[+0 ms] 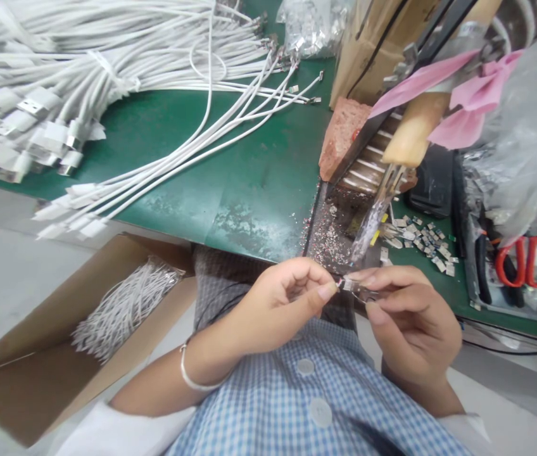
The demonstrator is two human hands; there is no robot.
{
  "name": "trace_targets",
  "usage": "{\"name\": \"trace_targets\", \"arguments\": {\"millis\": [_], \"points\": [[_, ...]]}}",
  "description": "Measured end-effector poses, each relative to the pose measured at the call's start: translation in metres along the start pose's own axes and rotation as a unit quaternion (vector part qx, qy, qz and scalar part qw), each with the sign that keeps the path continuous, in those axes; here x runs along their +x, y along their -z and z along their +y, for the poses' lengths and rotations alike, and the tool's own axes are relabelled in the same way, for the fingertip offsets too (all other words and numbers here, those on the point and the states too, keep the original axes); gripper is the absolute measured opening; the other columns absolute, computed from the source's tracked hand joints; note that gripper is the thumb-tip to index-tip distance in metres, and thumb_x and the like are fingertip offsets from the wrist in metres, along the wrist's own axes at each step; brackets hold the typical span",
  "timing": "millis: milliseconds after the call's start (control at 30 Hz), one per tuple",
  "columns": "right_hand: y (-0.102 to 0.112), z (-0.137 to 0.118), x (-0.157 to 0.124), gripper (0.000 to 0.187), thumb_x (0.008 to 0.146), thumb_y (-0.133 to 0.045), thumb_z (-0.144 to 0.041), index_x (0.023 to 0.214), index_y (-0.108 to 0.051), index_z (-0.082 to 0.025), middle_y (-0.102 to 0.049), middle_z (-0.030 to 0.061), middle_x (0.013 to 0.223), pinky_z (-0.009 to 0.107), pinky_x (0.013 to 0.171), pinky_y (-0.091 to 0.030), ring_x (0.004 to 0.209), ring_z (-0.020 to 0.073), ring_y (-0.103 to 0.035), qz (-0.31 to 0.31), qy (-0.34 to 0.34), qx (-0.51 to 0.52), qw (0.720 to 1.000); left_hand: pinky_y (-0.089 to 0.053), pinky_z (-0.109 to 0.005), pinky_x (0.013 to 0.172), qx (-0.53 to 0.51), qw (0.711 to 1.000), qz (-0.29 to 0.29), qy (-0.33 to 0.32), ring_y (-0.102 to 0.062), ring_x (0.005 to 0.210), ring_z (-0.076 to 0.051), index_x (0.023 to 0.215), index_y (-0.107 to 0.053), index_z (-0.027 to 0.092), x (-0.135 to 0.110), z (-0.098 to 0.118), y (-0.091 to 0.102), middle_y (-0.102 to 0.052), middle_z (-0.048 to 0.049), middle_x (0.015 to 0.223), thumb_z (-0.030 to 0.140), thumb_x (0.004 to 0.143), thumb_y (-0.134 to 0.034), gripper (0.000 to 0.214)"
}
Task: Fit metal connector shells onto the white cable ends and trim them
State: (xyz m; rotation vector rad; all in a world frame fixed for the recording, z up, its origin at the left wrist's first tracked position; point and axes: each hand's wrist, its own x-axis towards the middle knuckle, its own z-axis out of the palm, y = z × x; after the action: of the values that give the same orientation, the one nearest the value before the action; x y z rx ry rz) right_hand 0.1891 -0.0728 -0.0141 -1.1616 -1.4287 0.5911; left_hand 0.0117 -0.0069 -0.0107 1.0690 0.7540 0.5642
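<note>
Both my hands meet close to my chest, just below the table's front edge. My left hand (280,304) is curled, its thumb and fingers pinching a small metal connector piece (348,284). My right hand (406,316) pinches the same small piece from the other side, its fingers closed on a thin metal part. A dark thin cable runs down from my left hand across my checked shirt. Right above the hands hangs a soldering-type tool (382,202) with a yellowish handle (415,130).
Bundles of white USB cables (59,82) cover the green table (249,183) at the left. A cardboard box (35,367) with finished white cables sits below left. Small metal shells (420,237), red-handled scissors (527,259) and plastic bags (529,120) lie at the right.
</note>
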Motion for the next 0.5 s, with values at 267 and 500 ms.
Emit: {"name": "trace_targets", "arguments": {"millis": [267,500], "points": [[0.001,-0.002,-0.009,0.013,0.088,-0.061,-0.009,0.091,-0.062,-0.021,-0.066,0.0037,0.087,0.032,0.060,-0.057,0.072,0.0174,-0.066,0.028,-0.044,-0.002,0.999,-0.036,-0.019,0.050,0.014,0.999,-0.027,-0.013,-0.043,0.054,-0.007,0.079,-0.058,0.016,-0.003,-0.006,0.001,-0.052,0.0039,0.063,0.034,0.089,-0.064,0.022],[0.012,0.002,-0.017,0.011,0.087,-0.062,-0.010,0.091,-0.060,-0.020,-0.063,0.0026,0.077,0.028,0.056,-0.050,0.067,0.0159,-0.060,0.049,-0.027,-0.010,0.998,-0.036,-0.018,0.051,0.016,1.000,-0.022,-0.008,-0.042,0.054,-0.007,0.079,-0.059,0.015,-0.009,-0.004,0.006,-0.051,0.0046,0.063,0.029,0.091,-0.062,0.018]]}}
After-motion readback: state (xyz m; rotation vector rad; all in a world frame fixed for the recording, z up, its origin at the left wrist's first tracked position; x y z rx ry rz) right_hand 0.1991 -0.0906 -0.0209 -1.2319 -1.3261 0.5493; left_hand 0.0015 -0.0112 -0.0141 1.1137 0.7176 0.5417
